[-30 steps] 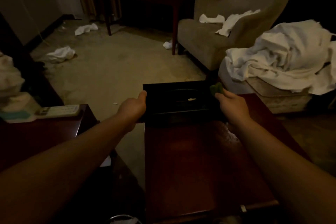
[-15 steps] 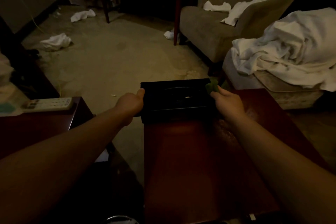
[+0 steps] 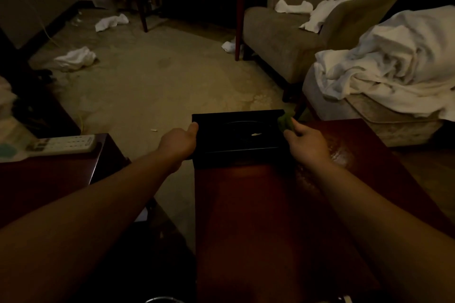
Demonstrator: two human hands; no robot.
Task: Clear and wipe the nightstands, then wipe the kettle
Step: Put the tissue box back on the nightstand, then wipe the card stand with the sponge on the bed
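A black tissue box (image 3: 237, 138) sits at the far left corner of a dark red nightstand (image 3: 266, 216). My left hand (image 3: 178, 141) grips the box's left side, thumb on its top edge. My right hand (image 3: 306, 144) is at the box's right side and holds a small green cloth (image 3: 286, 122) bunched in its fingers. A wet sheen shows on the wood just right of that hand. A second dark red nightstand (image 3: 56, 174) stands to the left. No kettle is in sight.
A white remote control (image 3: 62, 145) lies on the left nightstand. White linen (image 3: 394, 66) is heaped on a footstool at right, behind it an armchair (image 3: 307, 27) with towels. Crumpled towels (image 3: 76, 56) lie on the carpet. A bin rim (image 3: 162, 299) shows at the bottom.
Both hands stay on the tissue box, which has barely moved. My head has tilted down slightly, so the room has shifted up in view.
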